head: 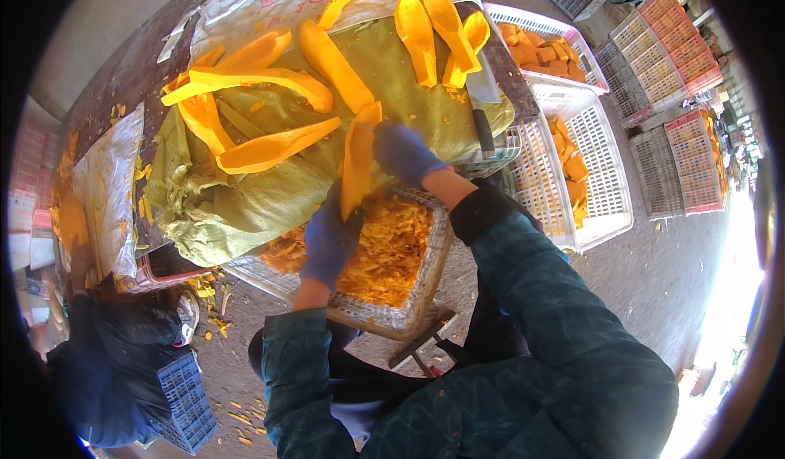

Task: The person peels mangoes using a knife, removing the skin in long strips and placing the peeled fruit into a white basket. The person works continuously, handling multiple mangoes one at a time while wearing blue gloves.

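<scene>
A long wedge of orange squash [357,155], likely pumpkin, stands on end at the table's near edge. My left hand [333,238], in a blue-purple glove, grips its lower end. My right hand [403,154], gloved alike, is curled against its right side; whether a tool is inside cannot be seen. Below both hands, a white plastic crate [432,275] holds a heap of orange shreds [392,244]. Several more long squash wedges [279,146] lie across the yellow-green cloth [245,207] on the table.
A knife with a black handle [482,131] rests at the cloth's right edge. White crates [604,158] with cut squash chunks [539,51] stand to the right. At left, a co-worker [104,361] sits on a blue crate [187,404]. Scraps [242,419] litter the floor.
</scene>
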`<state>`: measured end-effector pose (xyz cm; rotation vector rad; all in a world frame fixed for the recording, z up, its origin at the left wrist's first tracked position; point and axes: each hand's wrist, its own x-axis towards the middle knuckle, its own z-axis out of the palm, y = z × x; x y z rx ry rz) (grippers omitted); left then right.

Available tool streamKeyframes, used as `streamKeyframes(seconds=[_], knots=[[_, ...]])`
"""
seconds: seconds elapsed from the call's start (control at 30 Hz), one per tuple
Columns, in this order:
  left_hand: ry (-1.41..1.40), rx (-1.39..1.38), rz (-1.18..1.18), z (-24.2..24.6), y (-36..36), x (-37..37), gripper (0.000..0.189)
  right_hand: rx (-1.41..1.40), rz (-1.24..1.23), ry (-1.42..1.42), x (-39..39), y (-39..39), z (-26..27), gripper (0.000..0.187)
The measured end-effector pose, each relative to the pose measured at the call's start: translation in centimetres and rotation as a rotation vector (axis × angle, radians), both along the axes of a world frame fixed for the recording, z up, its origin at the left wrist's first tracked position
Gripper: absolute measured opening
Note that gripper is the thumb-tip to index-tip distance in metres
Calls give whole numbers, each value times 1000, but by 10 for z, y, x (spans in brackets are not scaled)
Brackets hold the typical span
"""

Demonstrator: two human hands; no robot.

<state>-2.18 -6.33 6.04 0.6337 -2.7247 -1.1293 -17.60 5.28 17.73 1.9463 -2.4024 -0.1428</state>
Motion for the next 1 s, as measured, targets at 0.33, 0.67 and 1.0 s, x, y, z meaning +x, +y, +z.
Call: streamKeyframes(seconds=[0.33,0.67,1.0], knots=[[-53,48,34,-3,-6,5,61,-303,61,-148,-11,4,-152,15],[-32,44,44,-6,-5,1,58,-105,-197,-436,26,46,-155,34],[27,-25,32,-4,0,-3,60,-106,-159,71,-32,0,-175,15]])
